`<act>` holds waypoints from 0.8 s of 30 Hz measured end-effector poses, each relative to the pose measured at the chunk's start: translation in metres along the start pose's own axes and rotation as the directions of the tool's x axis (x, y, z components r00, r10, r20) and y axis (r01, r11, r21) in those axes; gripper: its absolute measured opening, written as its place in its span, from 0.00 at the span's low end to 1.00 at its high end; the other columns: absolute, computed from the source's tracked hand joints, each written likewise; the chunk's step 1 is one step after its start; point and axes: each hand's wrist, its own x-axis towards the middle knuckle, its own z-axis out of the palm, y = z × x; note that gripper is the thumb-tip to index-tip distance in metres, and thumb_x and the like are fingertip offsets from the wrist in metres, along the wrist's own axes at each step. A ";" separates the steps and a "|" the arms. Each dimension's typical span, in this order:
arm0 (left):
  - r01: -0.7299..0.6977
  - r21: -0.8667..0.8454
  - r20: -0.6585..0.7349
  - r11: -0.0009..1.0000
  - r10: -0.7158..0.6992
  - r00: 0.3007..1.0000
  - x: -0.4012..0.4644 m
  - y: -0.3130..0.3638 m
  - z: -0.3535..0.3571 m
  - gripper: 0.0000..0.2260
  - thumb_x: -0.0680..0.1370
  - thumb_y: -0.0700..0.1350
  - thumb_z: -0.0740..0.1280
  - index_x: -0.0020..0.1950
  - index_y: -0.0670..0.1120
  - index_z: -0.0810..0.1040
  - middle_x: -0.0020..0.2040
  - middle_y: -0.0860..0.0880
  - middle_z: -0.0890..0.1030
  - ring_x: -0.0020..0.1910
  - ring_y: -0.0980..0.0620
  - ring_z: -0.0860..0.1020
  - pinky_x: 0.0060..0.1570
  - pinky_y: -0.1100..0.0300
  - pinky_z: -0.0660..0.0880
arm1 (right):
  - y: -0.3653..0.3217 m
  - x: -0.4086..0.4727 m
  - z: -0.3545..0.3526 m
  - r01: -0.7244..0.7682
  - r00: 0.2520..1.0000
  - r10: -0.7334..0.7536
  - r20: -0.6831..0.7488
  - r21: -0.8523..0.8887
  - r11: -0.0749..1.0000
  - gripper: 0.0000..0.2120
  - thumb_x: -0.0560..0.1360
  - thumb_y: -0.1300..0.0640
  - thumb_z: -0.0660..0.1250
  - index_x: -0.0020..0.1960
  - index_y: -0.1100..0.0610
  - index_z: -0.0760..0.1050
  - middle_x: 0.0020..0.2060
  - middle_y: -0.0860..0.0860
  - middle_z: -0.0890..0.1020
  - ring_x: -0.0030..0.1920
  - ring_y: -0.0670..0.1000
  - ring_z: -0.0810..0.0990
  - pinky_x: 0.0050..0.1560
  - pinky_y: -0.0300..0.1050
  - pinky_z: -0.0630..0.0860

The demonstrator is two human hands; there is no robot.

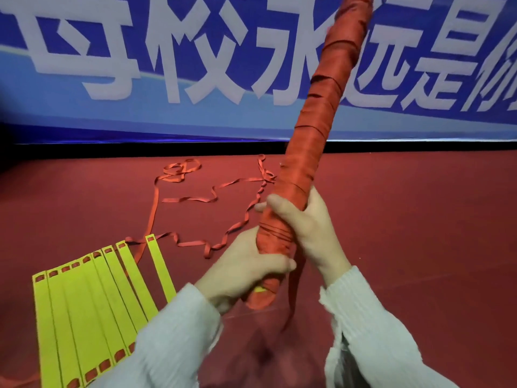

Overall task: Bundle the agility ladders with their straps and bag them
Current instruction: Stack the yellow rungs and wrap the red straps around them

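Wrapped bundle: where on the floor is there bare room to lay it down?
Bare red floor lies right of the wrapped bundle, bounded by the banner's base and the right hand. Left is crowded: loose strap snakes about, yellow rungs fan beside the left hand.

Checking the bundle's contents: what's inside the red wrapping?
Only a yellow sliver shows near the bundle's lower end, under the left hand. The strap covers the rest.
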 end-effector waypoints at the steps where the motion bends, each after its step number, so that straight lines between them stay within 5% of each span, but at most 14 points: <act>1: 0.080 -0.228 0.152 0.970 -0.046 0.987 -0.005 0.005 -0.003 0.16 0.64 0.42 0.76 0.49 0.42 0.77 0.36 0.45 0.78 0.31 0.50 0.76 0.36 0.55 0.75 | -0.004 -0.002 0.000 -0.061 0.993 0.048 0.103 0.119 0.991 0.25 0.68 0.52 0.77 0.59 0.57 0.73 0.43 0.62 0.85 0.40 0.57 0.87 0.39 0.49 0.83; 2: 0.148 -0.337 0.252 0.930 -0.062 0.966 -0.009 0.008 -0.008 0.17 0.65 0.41 0.75 0.51 0.40 0.77 0.36 0.44 0.77 0.31 0.49 0.76 0.35 0.56 0.76 | -0.007 -0.004 0.000 -0.101 0.984 0.076 0.162 0.154 0.983 0.23 0.70 0.54 0.75 0.60 0.59 0.72 0.43 0.63 0.85 0.38 0.55 0.86 0.36 0.46 0.82; 4: 0.182 -0.258 0.226 0.949 -0.124 0.966 -0.008 0.012 -0.016 0.15 0.67 0.41 0.76 0.51 0.41 0.77 0.36 0.44 0.78 0.32 0.48 0.79 0.35 0.55 0.79 | -0.001 0.000 0.004 -0.064 0.996 0.064 0.062 -0.003 0.998 0.22 0.68 0.53 0.77 0.56 0.60 0.74 0.43 0.61 0.85 0.41 0.55 0.86 0.39 0.53 0.84; 6: 0.096 0.121 -0.052 0.988 -0.090 0.995 0.000 0.009 -0.013 0.17 0.65 0.45 0.78 0.50 0.44 0.78 0.37 0.46 0.82 0.33 0.49 0.80 0.36 0.54 0.79 | 0.006 0.002 0.009 -0.009 0.995 -0.018 -0.102 -0.260 0.966 0.26 0.64 0.43 0.81 0.53 0.55 0.77 0.45 0.54 0.86 0.46 0.57 0.86 0.49 0.63 0.82; 8: 0.025 0.311 -0.203 0.950 0.041 0.978 0.003 0.000 -0.004 0.16 0.64 0.46 0.77 0.48 0.46 0.77 0.35 0.48 0.82 0.30 0.51 0.77 0.32 0.54 0.75 | 0.007 0.001 0.010 0.001 0.982 -0.058 -0.177 -0.307 0.952 0.27 0.62 0.39 0.80 0.53 0.52 0.76 0.45 0.54 0.86 0.48 0.57 0.86 0.52 0.62 0.82; 11: 0.083 -0.137 0.093 0.987 -0.071 0.993 -0.003 0.007 -0.005 0.10 0.67 0.37 0.73 0.46 0.42 0.78 0.35 0.45 0.77 0.30 0.50 0.76 0.32 0.57 0.76 | -0.002 -0.001 -0.003 0.006 1.000 -0.006 0.013 0.020 1.000 0.23 0.66 0.50 0.79 0.53 0.59 0.74 0.47 0.69 0.83 0.45 0.62 0.86 0.44 0.54 0.83; 13: 0.135 -0.203 0.174 0.970 -0.100 0.980 -0.006 0.013 -0.013 0.11 0.68 0.37 0.75 0.48 0.40 0.78 0.37 0.43 0.79 0.33 0.48 0.79 0.37 0.55 0.79 | -0.007 -0.003 -0.003 0.012 0.999 -0.011 0.053 -0.024 1.000 0.21 0.67 0.53 0.79 0.53 0.62 0.75 0.43 0.64 0.85 0.42 0.54 0.86 0.42 0.48 0.82; 14: 0.117 -0.094 0.105 0.989 -0.107 0.989 -0.003 0.011 -0.014 0.13 0.68 0.40 0.77 0.49 0.42 0.78 0.37 0.44 0.81 0.34 0.48 0.80 0.39 0.54 0.79 | -0.003 -0.001 -0.002 0.046 0.999 -0.048 -0.013 -0.157 0.987 0.22 0.65 0.51 0.80 0.52 0.59 0.76 0.41 0.56 0.86 0.41 0.50 0.85 0.43 0.49 0.81; 16: 0.066 0.385 -0.201 0.921 0.014 0.979 0.005 0.002 -0.009 0.18 0.67 0.49 0.81 0.49 0.49 0.78 0.39 0.51 0.84 0.36 0.52 0.81 0.41 0.53 0.77 | 0.001 0.001 0.003 0.029 0.970 -0.122 -0.210 -0.398 0.917 0.23 0.62 0.43 0.81 0.51 0.51 0.77 0.41 0.46 0.86 0.42 0.46 0.85 0.47 0.53 0.82; 18: 0.022 0.520 -0.295 0.854 0.155 0.943 0.005 -0.007 0.004 0.17 0.65 0.51 0.79 0.48 0.51 0.76 0.36 0.54 0.82 0.33 0.52 0.79 0.35 0.53 0.75 | 0.004 0.002 0.004 0.056 0.964 -0.139 -0.229 -0.336 0.940 0.24 0.63 0.44 0.81 0.52 0.49 0.76 0.43 0.47 0.86 0.44 0.50 0.85 0.49 0.55 0.82; 20: -0.016 0.141 -0.112 0.990 0.032 0.993 0.000 -0.001 0.006 0.15 0.65 0.44 0.76 0.47 0.44 0.75 0.33 0.50 0.77 0.28 0.51 0.75 0.31 0.56 0.73 | -0.001 0.001 -0.003 0.045 0.996 -0.048 -0.074 -0.043 0.998 0.26 0.66 0.48 0.79 0.58 0.55 0.74 0.46 0.59 0.86 0.47 0.60 0.86 0.47 0.56 0.80; 22: 0.088 -0.199 0.130 0.976 -0.063 0.990 -0.005 0.007 -0.003 0.18 0.65 0.41 0.76 0.52 0.39 0.76 0.35 0.44 0.76 0.29 0.49 0.75 0.33 0.55 0.76 | -0.008 -0.002 -0.005 -0.078 0.993 0.067 0.098 0.108 0.991 0.26 0.68 0.49 0.77 0.61 0.57 0.73 0.45 0.63 0.86 0.45 0.61 0.85 0.45 0.55 0.79; 24: 0.097 -0.095 0.075 0.991 -0.090 0.993 -0.002 0.008 -0.009 0.19 0.66 0.44 0.77 0.52 0.40 0.77 0.36 0.45 0.79 0.32 0.48 0.79 0.36 0.53 0.78 | -0.003 0.000 0.000 -0.070 0.998 0.070 0.001 -0.028 0.997 0.22 0.66 0.48 0.79 0.53 0.58 0.76 0.43 0.58 0.86 0.43 0.57 0.85 0.46 0.57 0.83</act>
